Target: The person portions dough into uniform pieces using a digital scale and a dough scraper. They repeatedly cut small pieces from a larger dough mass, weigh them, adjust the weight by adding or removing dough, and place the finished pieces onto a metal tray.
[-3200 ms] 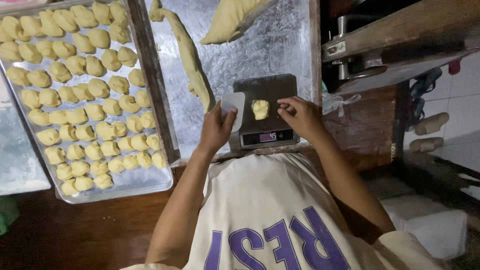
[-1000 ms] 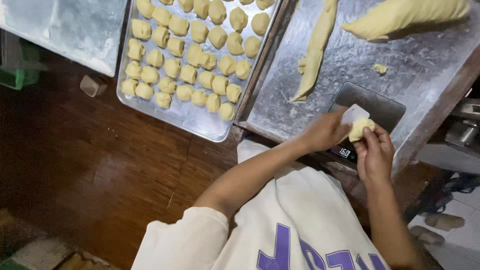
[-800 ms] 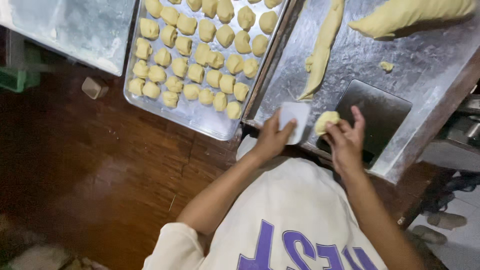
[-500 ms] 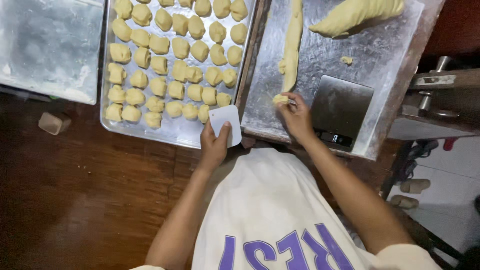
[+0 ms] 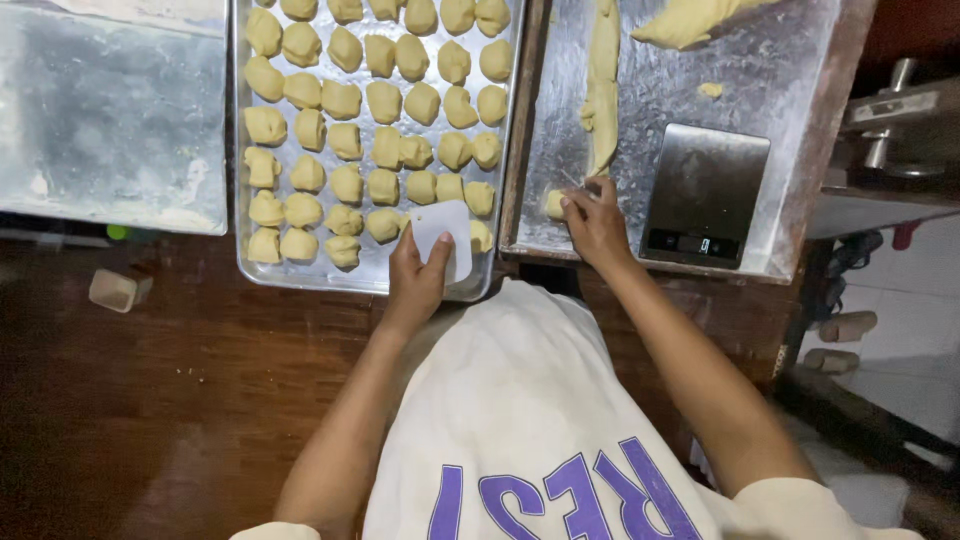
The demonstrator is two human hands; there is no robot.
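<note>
Now the person's right hand [image 5: 597, 218] has come off the flat steel kitchen scale [image 5: 706, 195], whose platform sits bare at the right of centre, and has gone down to the near end of the long rope of pale yellow dough [image 5: 602, 85] that runs up the floured metal surface [image 5: 790, 90] toward the top of the frame. Its fingers are curled and pinched around a small cut lump of dough [image 5: 555, 203] lying just left of the hand, close to the front edge of that surface. A moment ago that hand was over the scale with a piece of dough; the piece is no longer there, so the weighing of it looks finished, by my reckoning, and the hand is back at the rope.

The left hand [image 5: 418, 275] has swung away to the lower centre of the frame and grips a white plastic dough scraper [image 5: 443, 237], fingers closed on its lower edge, blade held upright over the near rim of the long aluminium baking tray [image 5: 370, 278]. That tray fills the upper middle and is packed with rows of small dough portions [image 5: 365, 100]. A bigger mass of dough [image 5: 690, 18] lies at the top right, a crumb [image 5: 711, 90] below it. At far left sits a second floured tray [image 5: 110, 120].
</note>
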